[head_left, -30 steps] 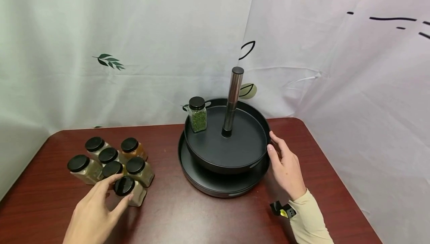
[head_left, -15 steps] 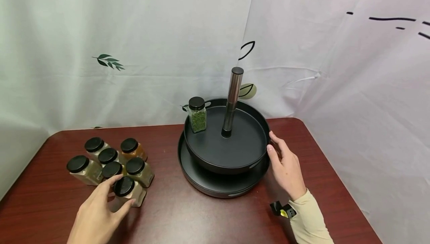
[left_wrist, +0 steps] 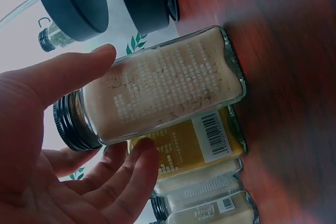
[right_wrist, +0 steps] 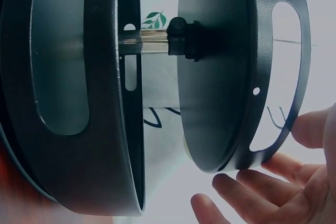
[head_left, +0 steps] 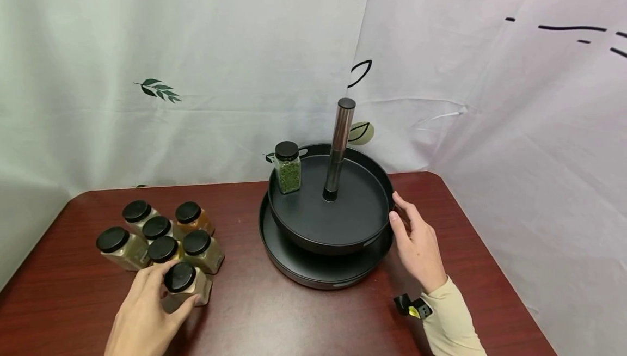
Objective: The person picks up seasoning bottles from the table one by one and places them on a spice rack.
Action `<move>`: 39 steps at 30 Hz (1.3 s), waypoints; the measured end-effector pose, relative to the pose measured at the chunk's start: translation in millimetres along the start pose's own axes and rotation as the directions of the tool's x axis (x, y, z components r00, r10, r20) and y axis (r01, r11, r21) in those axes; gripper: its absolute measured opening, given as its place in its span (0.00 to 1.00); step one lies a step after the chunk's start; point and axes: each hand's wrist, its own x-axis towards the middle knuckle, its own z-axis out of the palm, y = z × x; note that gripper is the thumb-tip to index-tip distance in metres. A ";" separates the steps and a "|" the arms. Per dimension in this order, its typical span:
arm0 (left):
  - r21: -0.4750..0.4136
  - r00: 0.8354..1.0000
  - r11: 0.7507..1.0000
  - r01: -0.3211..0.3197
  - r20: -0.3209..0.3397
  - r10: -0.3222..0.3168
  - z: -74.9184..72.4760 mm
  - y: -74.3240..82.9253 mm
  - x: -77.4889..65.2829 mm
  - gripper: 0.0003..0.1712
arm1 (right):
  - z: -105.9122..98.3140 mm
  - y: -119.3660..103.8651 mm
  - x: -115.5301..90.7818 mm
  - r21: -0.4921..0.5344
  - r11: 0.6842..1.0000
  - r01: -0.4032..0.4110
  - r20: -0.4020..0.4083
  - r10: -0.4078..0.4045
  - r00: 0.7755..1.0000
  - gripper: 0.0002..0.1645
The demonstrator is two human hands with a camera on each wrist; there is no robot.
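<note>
In the head view my left hand holds a square glass spice jar with a black lid, at the near end of a cluster of jars. The left wrist view shows the thumb against this jar of pale powder, with the forefinger partly hidden behind it. A jar of yellow spice stands just behind. My right hand touches the right rim of the upper tier of a black two-tier rack. Its thumb lies at the slotted rim, other fingers loosely bent.
A jar of green herbs stands on the upper tier, left of the metal post. The wider lower tier rests on the reddish-brown table. Several lidded jars crowd the left side. White cloth hangs behind.
My left hand has shifted slightly right, and its fingers have closed in around the nearest jar. That jar has moved a little toward me. The right hand and rack look unmoved.
</note>
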 end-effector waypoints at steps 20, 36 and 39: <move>-0.023 0.964 0.986 0.162 0.217 -0.153 -8.9 5.6 8.1 0.50 | -0.2 1.0 -1.4 0.043 0.999 0.003 0.001 -0.003 1.000 0.25; -0.046 0.970 0.992 0.117 0.221 -0.104 -17.6 18.9 7.9 0.46 | -0.8 -0.1 -3.6 0.045 0.998 0.034 0.018 -0.035 0.999 0.21; -0.057 0.972 0.993 0.104 0.219 -0.089 -20.7 25.3 9.1 0.46 | -0.9 0.2 -3.8 0.050 0.998 0.040 0.022 -0.041 0.999 0.20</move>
